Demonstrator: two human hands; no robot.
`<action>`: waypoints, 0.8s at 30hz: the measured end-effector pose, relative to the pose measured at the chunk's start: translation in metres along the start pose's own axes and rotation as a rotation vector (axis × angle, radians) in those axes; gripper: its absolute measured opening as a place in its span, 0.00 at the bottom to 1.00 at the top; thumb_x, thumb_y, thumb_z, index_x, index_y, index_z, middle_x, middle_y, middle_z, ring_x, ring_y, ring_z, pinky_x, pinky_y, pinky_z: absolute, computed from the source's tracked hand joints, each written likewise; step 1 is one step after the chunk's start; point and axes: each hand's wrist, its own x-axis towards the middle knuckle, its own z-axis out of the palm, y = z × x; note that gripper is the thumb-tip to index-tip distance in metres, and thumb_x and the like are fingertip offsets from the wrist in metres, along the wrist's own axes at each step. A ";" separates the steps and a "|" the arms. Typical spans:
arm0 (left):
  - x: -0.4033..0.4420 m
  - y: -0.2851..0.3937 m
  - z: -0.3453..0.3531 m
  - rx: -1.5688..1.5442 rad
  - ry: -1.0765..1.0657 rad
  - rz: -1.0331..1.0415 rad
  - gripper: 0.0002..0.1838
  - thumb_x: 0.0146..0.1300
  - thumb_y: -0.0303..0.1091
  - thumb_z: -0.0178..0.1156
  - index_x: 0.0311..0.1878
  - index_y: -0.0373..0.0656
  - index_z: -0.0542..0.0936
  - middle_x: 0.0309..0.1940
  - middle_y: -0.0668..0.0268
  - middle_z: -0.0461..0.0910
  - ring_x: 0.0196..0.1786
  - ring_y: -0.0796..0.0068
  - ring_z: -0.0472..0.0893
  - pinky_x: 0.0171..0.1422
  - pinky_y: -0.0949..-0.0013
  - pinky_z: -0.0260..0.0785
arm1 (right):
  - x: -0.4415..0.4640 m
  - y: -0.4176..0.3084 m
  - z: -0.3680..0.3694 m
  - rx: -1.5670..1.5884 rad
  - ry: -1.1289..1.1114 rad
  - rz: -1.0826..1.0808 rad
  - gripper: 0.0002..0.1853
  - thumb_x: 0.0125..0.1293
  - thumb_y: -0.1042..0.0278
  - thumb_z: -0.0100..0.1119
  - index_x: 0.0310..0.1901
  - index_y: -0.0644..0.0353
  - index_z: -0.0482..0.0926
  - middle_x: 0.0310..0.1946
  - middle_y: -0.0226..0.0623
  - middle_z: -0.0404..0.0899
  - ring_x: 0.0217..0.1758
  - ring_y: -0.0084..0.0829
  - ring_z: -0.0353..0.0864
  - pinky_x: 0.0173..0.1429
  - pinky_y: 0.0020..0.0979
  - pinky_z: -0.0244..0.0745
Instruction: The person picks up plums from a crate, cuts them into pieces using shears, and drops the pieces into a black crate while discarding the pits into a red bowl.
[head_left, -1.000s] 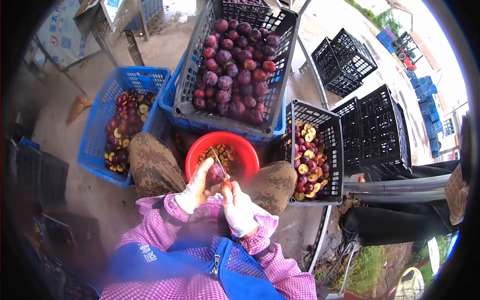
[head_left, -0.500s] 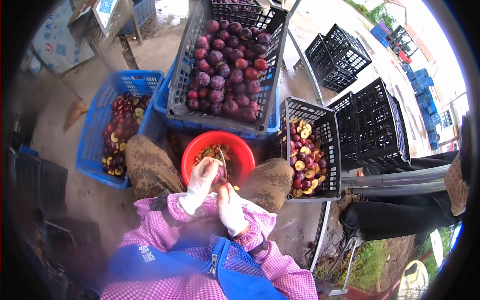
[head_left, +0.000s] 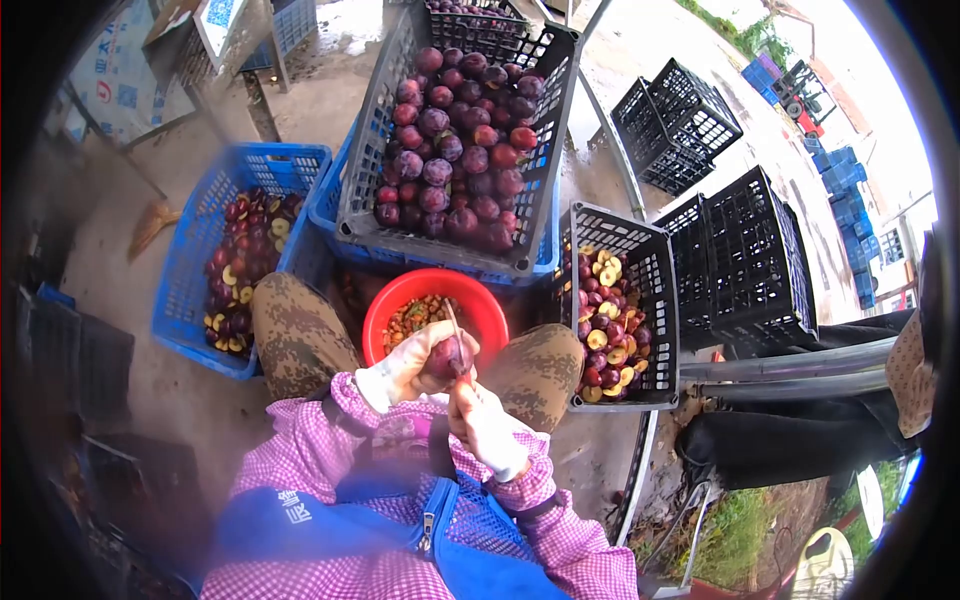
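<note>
My left hand (head_left: 412,362), in a white glove, is wrapped round a dark red plum (head_left: 447,358). Closed on a small knife (head_left: 455,325), my right hand (head_left: 480,415) keeps the thin blade upright against the plum. Both hands are over the near edge of a red basin (head_left: 487,310), which has small plum pieces and pits (head_left: 420,316) in it. Beyond the basin, a black crate (head_left: 355,215) of whole plums (head_left: 455,150) rests on a blue crate.
Halved plums fill part of a blue crate (head_left: 180,290) at the left and a black crate (head_left: 672,300) at the right. Stacked black crates (head_left: 755,260) stand farther right. Another person's dark-clothed leg (head_left: 790,440) is at the right edge.
The plum in my left hand shows more fully than half a second ago, with the knife blade across it. My right hand has moved slightly right and down.
</note>
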 end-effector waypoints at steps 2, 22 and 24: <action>0.003 -0.002 -0.013 -0.005 -0.104 0.014 0.24 0.66 0.57 0.50 0.44 0.42 0.76 0.30 0.61 0.81 0.28 0.72 0.80 0.24 0.78 0.68 | 0.000 0.006 -0.003 -0.127 0.051 -0.058 0.17 0.73 0.52 0.41 0.28 0.53 0.62 0.18 0.23 0.59 0.18 0.15 0.54 0.21 0.21 0.50; -0.015 -0.009 -0.037 0.235 0.065 0.391 0.43 0.49 0.20 0.69 0.67 0.44 0.58 0.53 0.63 0.71 0.56 0.72 0.74 0.61 0.69 0.67 | -0.019 -0.006 -0.017 -0.857 0.194 -0.213 0.11 0.70 0.61 0.47 0.42 0.62 0.69 0.25 0.52 0.76 0.30 0.51 0.79 0.35 0.42 0.72; -0.018 -0.007 -0.034 0.249 0.099 0.375 0.44 0.47 0.18 0.68 0.67 0.43 0.56 0.53 0.61 0.71 0.55 0.70 0.74 0.59 0.70 0.69 | -0.019 -0.004 -0.017 -0.885 0.205 -0.226 0.11 0.70 0.61 0.47 0.42 0.62 0.69 0.25 0.52 0.76 0.30 0.52 0.79 0.34 0.43 0.71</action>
